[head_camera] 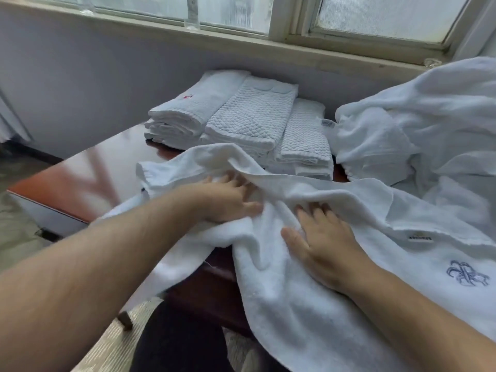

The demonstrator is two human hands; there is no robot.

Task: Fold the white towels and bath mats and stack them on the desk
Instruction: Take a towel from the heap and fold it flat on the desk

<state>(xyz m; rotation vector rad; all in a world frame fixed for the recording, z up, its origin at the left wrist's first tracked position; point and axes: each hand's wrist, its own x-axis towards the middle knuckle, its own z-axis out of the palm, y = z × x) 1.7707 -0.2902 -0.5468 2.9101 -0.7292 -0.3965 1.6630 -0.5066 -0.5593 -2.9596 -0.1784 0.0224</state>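
**Both hands flat on the big towel, folded stacks at the back**

So the large white towel is sprawled over the near part of the wooden surface, one end drooping off the front edge. It's right under both hands. The left hand lies on the far, rumpled bit and the right hand sits just beside it, closer to the person. A raised ridge of cloth runs right in front of the fingers.

That ridge swallows the fingertips on both sides, so I can't say what the tips are doing under there. The towel's right end runs out of view, and the little label near the blue embroidered emblem is too blurry to read.

From what shows, both hands are spread and relaxed, palms down and pressing on the cloth rather than gripping it. The bare forearms come in from the lower corners.

Behind them sit a folded towel stack and the waffle-textured bath mats, touching side by side. A heap of unfolded linen is off to the right.
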